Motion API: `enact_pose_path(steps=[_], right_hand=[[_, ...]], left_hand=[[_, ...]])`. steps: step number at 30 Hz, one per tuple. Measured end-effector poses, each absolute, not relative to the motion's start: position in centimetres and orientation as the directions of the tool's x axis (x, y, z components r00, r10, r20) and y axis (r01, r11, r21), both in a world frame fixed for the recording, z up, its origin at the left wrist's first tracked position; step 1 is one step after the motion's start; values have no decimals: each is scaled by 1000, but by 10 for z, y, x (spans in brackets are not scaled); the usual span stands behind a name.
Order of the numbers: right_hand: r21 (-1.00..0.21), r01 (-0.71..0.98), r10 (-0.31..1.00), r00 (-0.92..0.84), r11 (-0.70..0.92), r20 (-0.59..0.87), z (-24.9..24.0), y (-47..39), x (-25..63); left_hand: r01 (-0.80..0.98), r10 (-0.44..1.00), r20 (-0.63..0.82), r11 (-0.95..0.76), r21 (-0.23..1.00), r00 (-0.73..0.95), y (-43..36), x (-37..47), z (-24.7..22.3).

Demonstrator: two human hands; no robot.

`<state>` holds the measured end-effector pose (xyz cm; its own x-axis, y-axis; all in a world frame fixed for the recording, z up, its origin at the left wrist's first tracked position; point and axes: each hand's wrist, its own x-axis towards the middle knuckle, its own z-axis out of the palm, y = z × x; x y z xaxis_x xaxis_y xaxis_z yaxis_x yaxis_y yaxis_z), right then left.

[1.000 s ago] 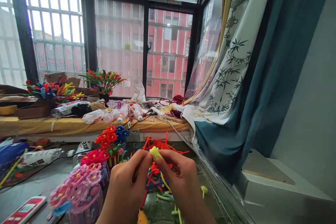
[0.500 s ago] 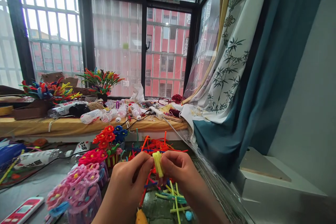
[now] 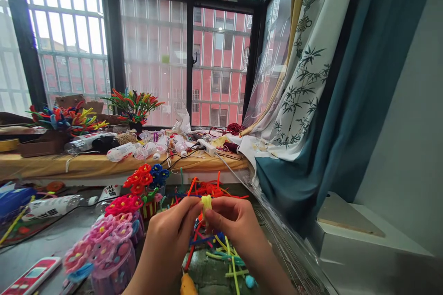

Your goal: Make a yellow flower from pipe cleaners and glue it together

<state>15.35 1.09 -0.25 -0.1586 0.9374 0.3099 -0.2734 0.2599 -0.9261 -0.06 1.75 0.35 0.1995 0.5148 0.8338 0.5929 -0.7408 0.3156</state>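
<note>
My left hand (image 3: 169, 233) pinches a folded bundle of pale yellow pipe cleaner (image 3: 206, 201) from the left. On the other side, my right hand (image 3: 235, 221) grips the same bundle between thumb and fingers. Only its looped top shows between the fingertips; the lower part is covered. Below the hands lie loose yellow-green pipe cleaners (image 3: 234, 265) and a small blue pom-pom (image 3: 249, 281). A heap of red pipe cleaners (image 3: 209, 189) spreads just behind them. Near my left wrist is an orange-yellow handle (image 3: 187, 284) with a thin metal tip.
Pink pipe-cleaner flowers in a clear pot (image 3: 114, 265) stand left of my left arm, with red flowers (image 3: 138, 179) behind. A red-and-white device (image 3: 32, 276) and a bottle (image 3: 51, 207) lie further left. Clear plastic sheeting (image 3: 294, 244) runs along the right.
My right hand has shifted slightly left and its fingers now cover more of the yellow bundle. The bundle has tipped so its looped end shows at the top.
</note>
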Motion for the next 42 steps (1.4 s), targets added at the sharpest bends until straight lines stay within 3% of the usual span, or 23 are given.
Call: enact_pose_path(steps=[8, 11, 14, 18, 23, 28, 36, 42], right_hand=[[-909, -159, 891, -192, 385, 411, -2, 7, 154], [-871, 72, 872, -115, 486, 477, -1, 5, 152], [-745, 355, 804, -31, 564, 594, -1, 3, 146], [-632, 485, 699, 57, 604, 713, -7, 4, 135], [-583, 556, 606, 168, 592, 777, -11, 4, 129], [-528, 645, 577, 161, 553, 801, -10, 4, 135], [-144, 908, 351, -3, 394, 936, -10, 7, 139], [-68, 919, 291, -52, 389, 955, -10, 8, 137]], left_hand=[[583, 503, 830, -758, 291, 240, 16, -4, 1], [580, 519, 822, -753, 312, 233, 16, -4, -2], [601, 546, 819, -719, 349, 178, 16, -3, -5], [610, 558, 817, -701, 370, 145, 15, 0, -7], [574, 562, 819, -711, 406, 118, 13, 4, -5], [596, 562, 816, -705, 386, 137, 11, 5, -3], [654, 518, 841, -692, 304, 158, 8, 10, -4], [674, 451, 877, -700, 235, 163, 7, 12, -1]])
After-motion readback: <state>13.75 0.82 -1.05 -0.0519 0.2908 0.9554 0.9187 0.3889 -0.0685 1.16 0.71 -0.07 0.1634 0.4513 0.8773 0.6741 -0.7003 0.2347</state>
